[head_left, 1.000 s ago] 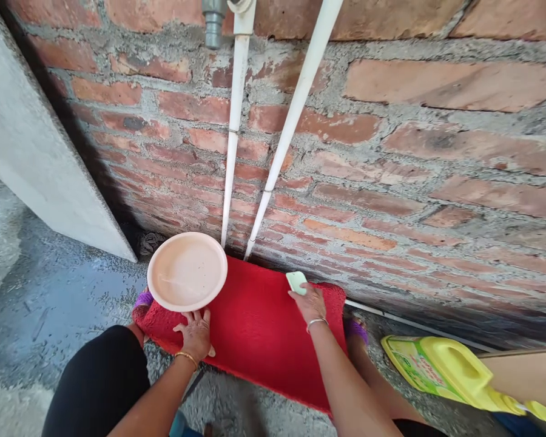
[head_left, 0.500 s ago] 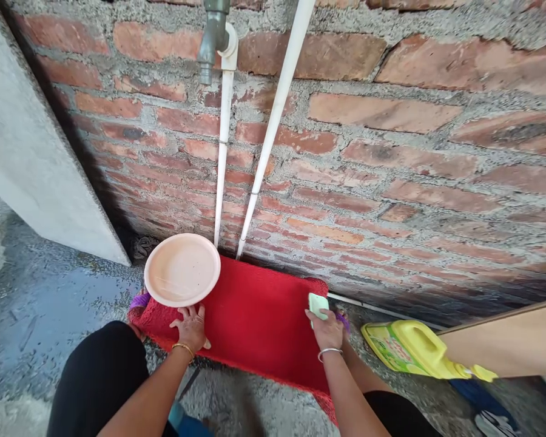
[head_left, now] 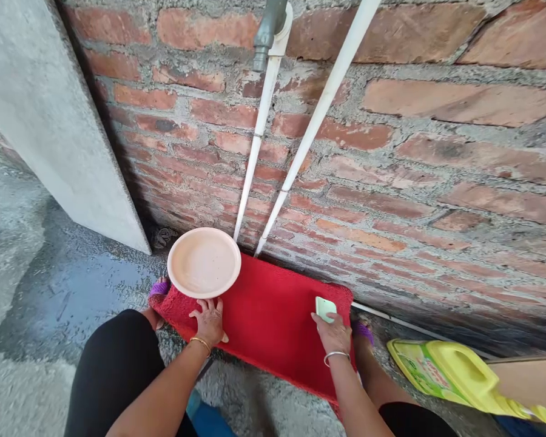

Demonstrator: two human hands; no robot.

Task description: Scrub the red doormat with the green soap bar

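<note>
A red mat [head_left: 273,321] with a shaggy edge is spread out low in front of me, at the foot of the wall. My left hand [head_left: 210,320] rests on its near left part, fingers spread, just below the rim of a pale pink basin [head_left: 204,262]. My right hand [head_left: 334,334] grips a pale green block [head_left: 325,308] against the mat near its right end. Whether the block is a brush or a bar of soap I cannot tell. The basin sits on the mat's far left corner.
Behind the mat rises a brick wall [head_left: 255,115] with two white pipes [head_left: 316,130] and a grey tap [head_left: 267,36]. A grey slab [head_left: 68,121] leans at left above wet concrete floor [head_left: 91,285]. A yellow jug [head_left: 455,373] lies at right, beside a tan board [head_left: 528,382].
My view has turned left, so the scene sits further right. My right hand with the green block has slid a little left along the mat. My left hand stays by the basin.
</note>
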